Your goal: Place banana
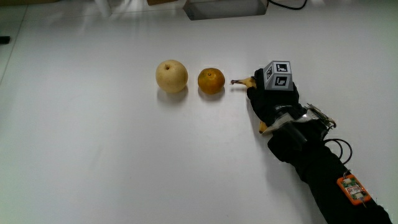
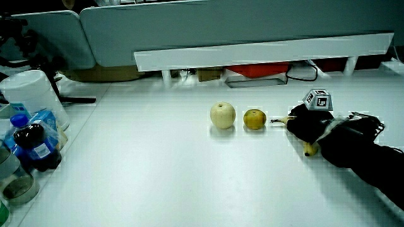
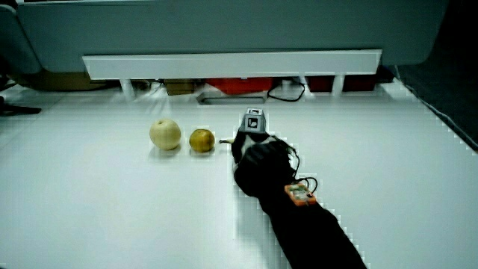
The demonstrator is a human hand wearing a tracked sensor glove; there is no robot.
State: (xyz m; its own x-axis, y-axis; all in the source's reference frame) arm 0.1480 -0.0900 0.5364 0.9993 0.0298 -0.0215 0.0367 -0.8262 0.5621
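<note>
Worktop [image 1: 93,162]: one, white, smooth, matt surface with soft reflections.

Banana [image 1: 244,81]: one, yellow, curved, lying flat on the worktop just beside the orange. Only its two ends show: a dark stalk tip pointing at the orange, and a yellow end by the wrist; in a side view [image 2: 308,150] the same two ends show. The middle is covered by the hands.

Hands [image 1: 268,102]: one, in a black fabric glove, laid over the banana with fingers curled around it; the grip looks closed, though the contact itself is hidden. One small cube [image 1: 278,76] with a black and white pattern sits on its back. The forearm [image 1: 323,174], in a black sleeve, carries one small orange tag [image 1: 351,188].

Orange [image 1: 211,81]: one, round, dimpled skin, between the pear and the banana, touching neither.

Pear [image 1: 171,76]: one, pale yellow, round, smooth, with a small stalk dimple, near the orange.

Bottle [image 2: 35,146]: one, dark with a blue cap, at the worktop's edge in a side view, beside one white tub [image 2: 31,94].
</note>
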